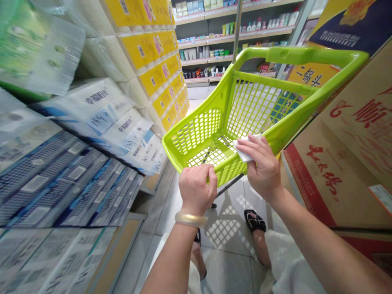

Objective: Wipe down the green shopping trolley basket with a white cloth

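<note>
A bright green plastic shopping cart (pixel 211 122) with lattice walls stands tilted in front of me, its raised handle at the far upper right. My left hand (pixel 197 188) is closed around the near rim of the basket, with a gold-coloured bangle on that wrist. On the same near side, further right, my right hand (pixel 263 163) presses a folded white tissue (pixel 245 151) against the rim, fingers together over it. The basket's lattice floor shows through, with nothing lying on it. Part of the tissue is hidden under my fingers.
Stacked packs of tissue paper (pixel 101 110) and yellow-wrapped packs (pixel 153 81) line the left. Large cardboard boxes (pixel 333 171) stand close on the right. Shelves (pixel 211 41) of bottles and tubes cross the back. My sandalled foot (pixel 255 222) is on the tiled floor.
</note>
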Demonstrator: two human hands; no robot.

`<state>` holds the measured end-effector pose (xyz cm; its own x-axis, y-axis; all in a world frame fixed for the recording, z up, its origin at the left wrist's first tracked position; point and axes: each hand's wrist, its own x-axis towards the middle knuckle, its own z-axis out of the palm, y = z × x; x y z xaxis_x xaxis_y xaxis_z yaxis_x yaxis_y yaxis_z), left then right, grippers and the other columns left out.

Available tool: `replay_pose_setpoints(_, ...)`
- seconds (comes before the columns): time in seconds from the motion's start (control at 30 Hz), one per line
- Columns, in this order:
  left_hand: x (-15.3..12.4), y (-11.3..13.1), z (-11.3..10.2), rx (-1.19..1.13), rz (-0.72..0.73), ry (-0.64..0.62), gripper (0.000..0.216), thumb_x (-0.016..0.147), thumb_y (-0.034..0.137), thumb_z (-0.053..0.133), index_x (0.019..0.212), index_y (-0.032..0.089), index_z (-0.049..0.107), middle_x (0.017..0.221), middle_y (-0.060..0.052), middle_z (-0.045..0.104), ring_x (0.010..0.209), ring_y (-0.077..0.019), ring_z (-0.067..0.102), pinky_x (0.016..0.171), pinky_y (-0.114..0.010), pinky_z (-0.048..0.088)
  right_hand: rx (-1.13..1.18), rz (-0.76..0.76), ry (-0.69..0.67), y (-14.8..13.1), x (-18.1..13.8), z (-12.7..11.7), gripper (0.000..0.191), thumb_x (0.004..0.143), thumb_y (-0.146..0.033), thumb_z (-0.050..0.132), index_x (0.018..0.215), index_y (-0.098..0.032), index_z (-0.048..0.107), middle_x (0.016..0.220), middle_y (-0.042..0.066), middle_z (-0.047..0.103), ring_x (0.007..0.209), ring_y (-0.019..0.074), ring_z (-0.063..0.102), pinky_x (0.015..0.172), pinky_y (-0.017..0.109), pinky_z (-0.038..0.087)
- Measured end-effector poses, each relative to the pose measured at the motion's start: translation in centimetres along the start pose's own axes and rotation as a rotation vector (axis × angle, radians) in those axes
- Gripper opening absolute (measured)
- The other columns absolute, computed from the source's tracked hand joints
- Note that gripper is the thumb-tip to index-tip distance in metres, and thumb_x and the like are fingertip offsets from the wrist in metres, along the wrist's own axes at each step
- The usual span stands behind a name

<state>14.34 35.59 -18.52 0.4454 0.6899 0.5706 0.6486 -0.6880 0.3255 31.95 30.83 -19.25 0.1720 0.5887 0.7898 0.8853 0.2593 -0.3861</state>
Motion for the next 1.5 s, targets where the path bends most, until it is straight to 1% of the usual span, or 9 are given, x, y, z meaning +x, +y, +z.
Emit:
replay_pose_setpoints(0.23, 0.3, -0.7, -0.4, 0.057, -0.117, 0.045, 0.035, 0.095, 0.026, 0.038, 0.073, 0.021, 0.064, 0.066, -0.002, 0.069, 0.063, -0.0175, 0.061, 0.064, -0.031, 0.034, 0.088, -0.165, -0.153, -2.5, -0.6, 0.7, 0.041, 0.092, -0.006, 0.041, 0.117, -0.025, 0.068, 0.122, 0.002, 0.071, 0.128, 0.0187, 0.057, 0.117, 0.044, 0.036)
replay_pose_setpoints(0.4, 0.5, -1.4, -1.2, 0.071, -0.243, 0.078, 0.036, 0.096, 0.027, 0.037, 0.075, 0.021, 0.066, 0.067, -0.002, 0.07, 0.063, -0.0184, 0.06, 0.062, -0.031, 0.036, 0.011, -0.003, 0.022, -0.3, 0.2, 0.2, 0.041, 0.089, -0.006, 0.043, 0.113, -0.025, 0.071, 0.117, 0.004, 0.073, 0.127, 0.0223, 0.057, 0.118, 0.051, 0.033)
replay_pose_setpoints(0.6, 0.4, 1.4, -1.2, 0.035, -0.133, 0.133, 0.023, 0.092, 0.023, 0.044, 0.101, 0.019, 0.065, 0.093, -0.007, 0.073, 0.086, -0.0225, 0.064, 0.078, -0.034, 0.041, 0.067, -0.127, -0.125, -2.6, -0.5, 1.0, 0.043, 0.092, -0.008, 0.04, 0.12, -0.025, 0.067, 0.122, 0.003, 0.071, 0.129, 0.0192, 0.055, 0.119, 0.045, 0.033)
replay_pose_setpoints(0.7, 0.3, 2.5, -0.8, -0.019, -0.125, 0.097, 0.026, 0.09, 0.021, 0.045, 0.11, 0.019, 0.061, 0.102, -0.008, 0.072, 0.093, -0.0231, 0.063, 0.083, -0.035, 0.04, 0.031, -0.092, -0.064, -1.7, 0.1, 1.0, 0.042, 0.092, -0.008, 0.041, 0.117, -0.026, 0.068, 0.121, 0.003, 0.072, 0.129, 0.0201, 0.056, 0.119, 0.047, 0.033)
replay_pose_setpoints(0.83, 0.2, 2.7, -0.3, 0.013, -0.148, 0.059, 0.025, 0.089, 0.022, 0.048, 0.109, 0.019, 0.061, 0.102, -0.007, 0.072, 0.093, -0.0247, 0.061, 0.088, -0.04, 0.036, -0.014, 0.001, 0.078, -0.5, 0.8, 0.9, 0.041, 0.091, -0.008, 0.041, 0.113, -0.025, 0.07, 0.117, 0.003, 0.073, 0.128, 0.0227, 0.057, 0.118, 0.051, 0.032)
replay_pose_setpoints(1.03, 0.1, 2.4, 0.2, 0.066, -0.162, 0.105, 0.02, 0.087, 0.021, 0.051, 0.104, 0.02, 0.061, 0.093, -0.007, 0.071, 0.091, -0.0251, 0.06, 0.092, -0.042, 0.032, 0.071, -0.146, -0.102, -2.5, -0.1, 1.6, 0.041, 0.091, -0.008, 0.041, 0.119, -0.025, 0.068, 0.122, 0.003, 0.071, 0.13, 0.0194, 0.055, 0.119, 0.044, 0.033)
replay_pose_setpoints(1.23, 0.0, 2.4, 0.3, 0.059, -0.141, 0.106, 0.019, 0.086, 0.022, 0.052, 0.103, 0.022, 0.061, 0.092, -0.004, 0.07, 0.089, -0.024, 0.059, 0.093, -0.042, 0.03, -0.043, -0.01, 0.091, -0.1, 0.9, 0.9, 0.04, 0.091, -0.008, 0.042, 0.111, -0.026, 0.071, 0.116, 0.003, 0.073, 0.127, 0.0238, 0.057, 0.117, 0.053, 0.034)
replay_pose_setpoints(1.43, 0.1, 2.6, 0.5, 0.05, -0.157, 0.128, 0.016, 0.087, 0.021, 0.05, 0.098, 0.022, 0.061, 0.087, -0.004, 0.069, 0.087, -0.0233, 0.059, 0.092, -0.041, 0.03, 0.042, -0.159, -0.084, -2.6, 0.0, 1.6, 0.039, 0.092, -0.008, 0.041, 0.115, -0.023, 0.069, 0.12, 0.003, 0.072, 0.128, 0.0196, 0.057, 0.117, 0.044, 0.036)
replay_pose_setpoints(1.5, 0.1, 2.6, 0.6, 0.046, -0.154, 0.138, 0.016, 0.087, 0.021, 0.05, 0.098, 0.022, 0.061, 0.087, -0.003, 0.069, 0.087, -0.0228, 0.06, 0.093, -0.041, 0.03, 0.027, -0.132, -0.068, -2.1, 0.2, 1.3, 0.04, 0.092, -0.008, 0.04, 0.115, -0.024, 0.069, 0.12, 0.003, 0.072, 0.128, 0.02, 0.057, 0.118, 0.045, 0.035)
